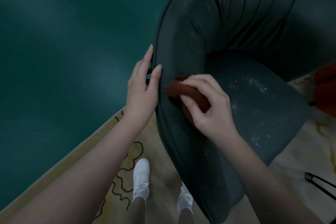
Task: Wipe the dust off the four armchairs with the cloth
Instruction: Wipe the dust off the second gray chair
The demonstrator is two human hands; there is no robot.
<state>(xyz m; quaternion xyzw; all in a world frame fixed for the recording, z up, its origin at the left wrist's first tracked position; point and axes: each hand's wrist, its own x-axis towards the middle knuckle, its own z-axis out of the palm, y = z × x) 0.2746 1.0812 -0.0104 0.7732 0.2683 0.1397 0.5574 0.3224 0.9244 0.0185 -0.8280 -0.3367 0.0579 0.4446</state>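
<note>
Right hand [209, 107] grips a rolled reddish-brown cloth [181, 91], fingers and thumb curled around it, and presses it against the inner side of the padded arm of a dark grey-green leather armchair [245, 23]. Left hand [143, 89] lies on the outer edge of the same arm with straight fingers and holds nothing. White dust specks [258, 83] are scattered on the flat seat cushion [263, 114] beside the cloth. Below, two white lace-up shoes [141, 178] stand on a beige rug with dark curly lines [127, 160], which borders a teal floor [63, 42].
</note>
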